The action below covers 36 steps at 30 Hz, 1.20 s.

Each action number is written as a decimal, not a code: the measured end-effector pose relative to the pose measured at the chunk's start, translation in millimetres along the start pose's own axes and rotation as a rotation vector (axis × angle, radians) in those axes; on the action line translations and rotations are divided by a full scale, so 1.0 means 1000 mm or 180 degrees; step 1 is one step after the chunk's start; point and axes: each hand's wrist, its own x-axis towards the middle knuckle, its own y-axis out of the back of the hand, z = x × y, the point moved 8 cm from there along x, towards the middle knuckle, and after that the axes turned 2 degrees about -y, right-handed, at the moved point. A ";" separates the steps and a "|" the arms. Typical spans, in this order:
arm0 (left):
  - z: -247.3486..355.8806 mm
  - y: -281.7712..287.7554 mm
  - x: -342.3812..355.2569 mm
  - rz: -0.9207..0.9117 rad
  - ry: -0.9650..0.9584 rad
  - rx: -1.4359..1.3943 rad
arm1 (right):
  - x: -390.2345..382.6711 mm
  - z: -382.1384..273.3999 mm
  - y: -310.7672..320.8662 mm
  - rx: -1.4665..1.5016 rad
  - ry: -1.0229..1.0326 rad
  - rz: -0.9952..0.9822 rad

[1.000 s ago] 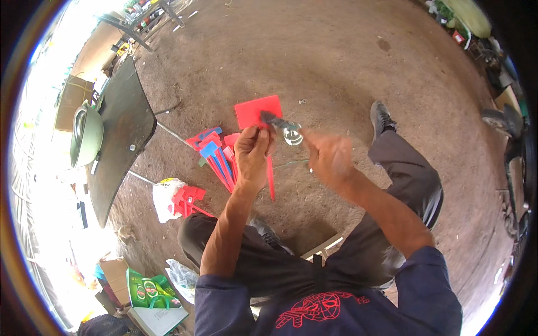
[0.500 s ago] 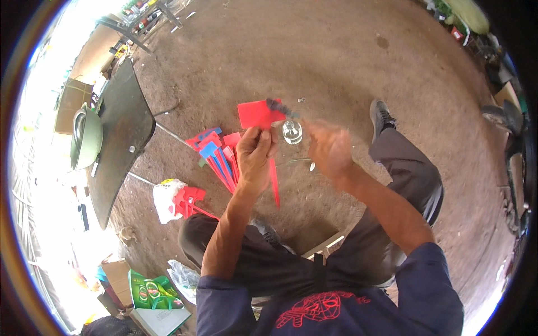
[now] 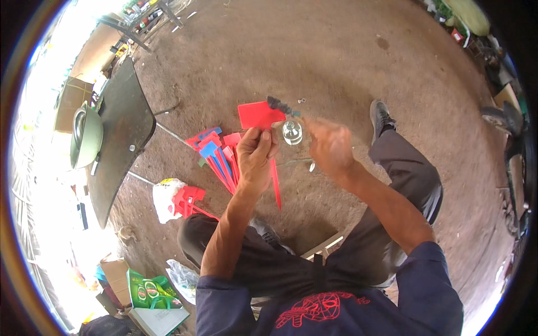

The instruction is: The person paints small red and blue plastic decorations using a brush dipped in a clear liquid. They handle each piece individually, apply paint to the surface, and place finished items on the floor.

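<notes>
Shifted up, the dark stick (image 3: 278, 105) gripped by the right hand (image 3: 332, 147) overlaps the seemingly light, stiff tag (image 3: 255, 116), left hand (image 3: 255, 154) aptly pinching its lower edge.

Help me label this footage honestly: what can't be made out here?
In the head view:
- Right hand: fingers blurred, apparently by motion.
- Dark tool: its near end, hidden by that hand.
- Red tag: part of its stem, hidden by the left hand.
- Dark bundle: cut off by the lower edge.
- Pale bit beyond the tool: too small to identify.
</notes>
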 end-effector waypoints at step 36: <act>-0.001 0.009 -0.002 0.0186 0.0050 0.0253 | -0.001 -0.007 0.002 0.0026 -0.0008 -0.0140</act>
